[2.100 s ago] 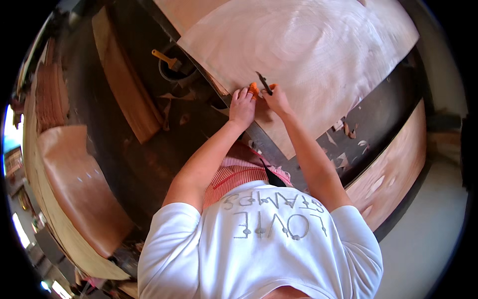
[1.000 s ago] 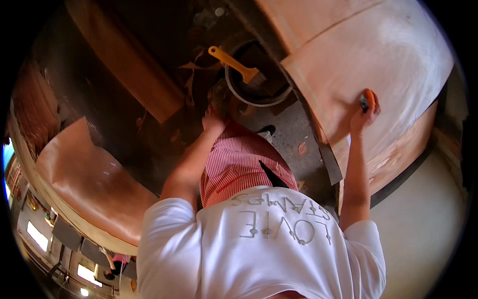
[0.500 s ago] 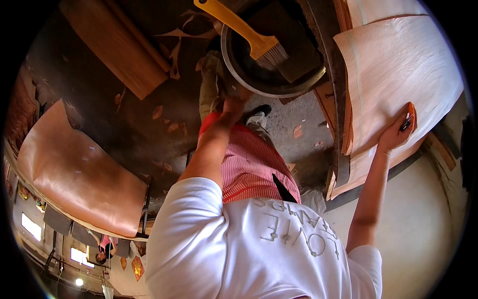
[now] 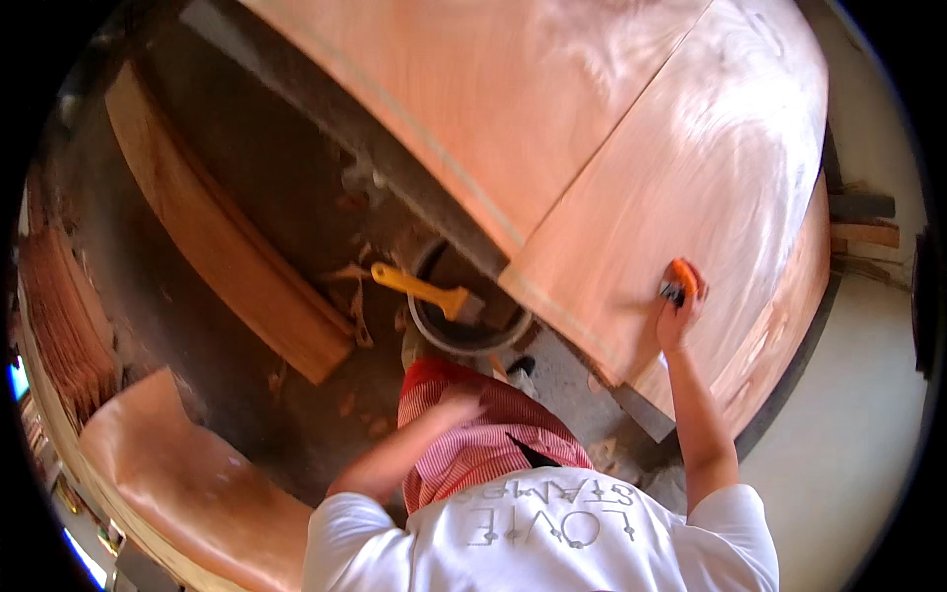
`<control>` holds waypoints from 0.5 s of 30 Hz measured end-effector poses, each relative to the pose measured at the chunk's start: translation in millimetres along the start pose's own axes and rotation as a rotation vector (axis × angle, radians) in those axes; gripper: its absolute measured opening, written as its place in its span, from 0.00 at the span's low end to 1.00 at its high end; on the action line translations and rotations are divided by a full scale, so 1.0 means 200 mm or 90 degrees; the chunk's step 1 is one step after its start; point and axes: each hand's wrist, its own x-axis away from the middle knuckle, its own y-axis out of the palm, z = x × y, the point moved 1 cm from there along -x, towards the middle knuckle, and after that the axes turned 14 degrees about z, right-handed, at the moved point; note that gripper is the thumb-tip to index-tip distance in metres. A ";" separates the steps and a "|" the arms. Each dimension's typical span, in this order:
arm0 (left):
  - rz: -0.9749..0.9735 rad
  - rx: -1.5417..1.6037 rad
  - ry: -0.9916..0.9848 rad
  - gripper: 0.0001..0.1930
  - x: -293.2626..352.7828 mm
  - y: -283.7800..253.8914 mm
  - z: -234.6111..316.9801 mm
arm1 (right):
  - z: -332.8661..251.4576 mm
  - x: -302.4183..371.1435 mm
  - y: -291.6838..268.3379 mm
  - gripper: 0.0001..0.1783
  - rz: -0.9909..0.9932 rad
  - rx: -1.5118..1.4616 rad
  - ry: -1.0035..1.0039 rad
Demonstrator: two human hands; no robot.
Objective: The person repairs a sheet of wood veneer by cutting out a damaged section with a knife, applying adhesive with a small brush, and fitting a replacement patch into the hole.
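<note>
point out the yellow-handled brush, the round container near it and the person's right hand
Yellow-handled brush (image 4: pixel 422 290): head view, on the handle.
Round container (image 4: pixel 469 349): head view, on the near rim.
Right hand (image 4: pixel 680 312): head view, on the middle of the hand.

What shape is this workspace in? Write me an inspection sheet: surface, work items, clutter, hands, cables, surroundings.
Surface: pale wood sheets on top; a dark edge shows at the near corner.
Work items: small dark tool; yellow-handled brush across the rim of a round container.
Clutter: thin scraps on the floor.
Hands: right hand grips the tool over the sheets; left hand blurred before the striped apron.
Cables: nothing seen.
Surroundings: stacked brown sheets and a curved brown sheet, left.
</note>
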 end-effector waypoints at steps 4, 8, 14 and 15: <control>-0.126 -0.023 0.109 0.26 0.29 -0.77 0.01 | -0.06 -0.09 -0.09 0.19 -0.025 0.099 0.019; 0.122 0.278 0.119 0.16 0.31 -1.65 0.10 | -0.10 -0.07 -0.09 0.19 -0.014 0.183 0.085; 1.056 -0.387 0.266 0.15 -0.31 -2.63 0.24 | -0.12 -0.13 -0.10 0.20 -0.008 0.135 0.074; 1.049 -0.438 0.261 0.15 -0.44 -2.69 0.26 | -0.12 -0.15 -0.11 0.20 -0.025 0.135 0.089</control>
